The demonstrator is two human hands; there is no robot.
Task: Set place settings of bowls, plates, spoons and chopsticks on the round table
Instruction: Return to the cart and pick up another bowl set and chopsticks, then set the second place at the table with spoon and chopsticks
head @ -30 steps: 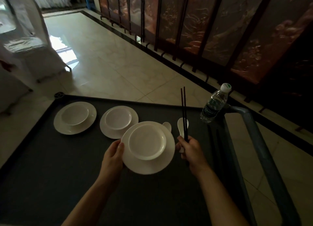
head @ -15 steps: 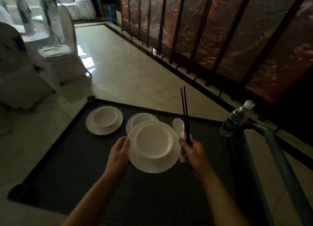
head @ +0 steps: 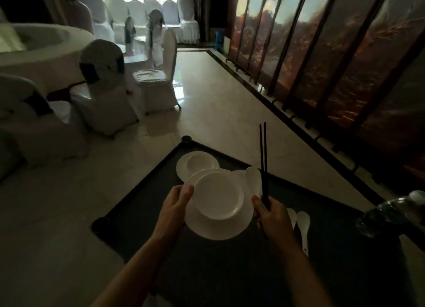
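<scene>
White bowl (head: 218, 195) sits on the plate (head: 218, 229), which my left hand (head: 177, 205) grips by its rim, held above the dark cart (head: 149, 198). The fingers of my right hand (head: 273, 217) curl round the black chopsticks (head: 263, 157) and a spoon (head: 253, 179), tips up. I judge one setting is mid-carry; next I must walk it to the round tabletop (head: 46, 51) far left, plate kept level

I count three white plates: a near plate (head: 216, 229), a far plate (head: 181, 169) and a third plate's rim (head: 238, 172) between them. Two bowls: near bowl (head: 218, 196), far bowl (head: 199, 164). Three spoons: one upright spoon (head: 253, 177), two flat spoons (head: 303, 224). Two chopsticks (head: 262, 150). One water bottle (head: 391, 212). The covered chairs (head: 103, 85) blur together, so I can't count them.
</scene>
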